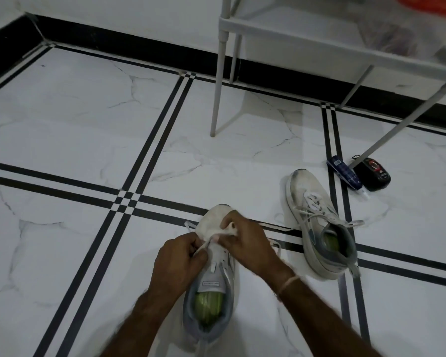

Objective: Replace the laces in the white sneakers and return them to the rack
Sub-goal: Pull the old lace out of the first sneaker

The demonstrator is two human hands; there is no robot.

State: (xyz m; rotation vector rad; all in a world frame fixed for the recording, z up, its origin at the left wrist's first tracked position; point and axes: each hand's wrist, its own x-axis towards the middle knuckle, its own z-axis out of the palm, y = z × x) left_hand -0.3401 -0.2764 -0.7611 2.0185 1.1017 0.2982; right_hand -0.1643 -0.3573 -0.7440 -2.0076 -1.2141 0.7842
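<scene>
A white sneaker (211, 284) with a grey collar and green insole lies on the floor in front of me, toe pointing away. My left hand (178, 256) pinches a white lace (202, 247) at the sneaker's left side near the toe. My right hand (245, 240) pinches the same lace over the forefoot, its fingers curled. A second white sneaker (319, 228), laced with loose ends trailing, lies to the right. The white rack (294, 32) stands at the back right.
A blue packet (344, 175) and a black-and-red object (373, 173) lie by the rack's right leg (402, 124). The rack's left leg (218, 81) meets the floor ahead. Something orange (433, 6) sits on the rack. White marble tiles (88, 124) with black stripes spread left.
</scene>
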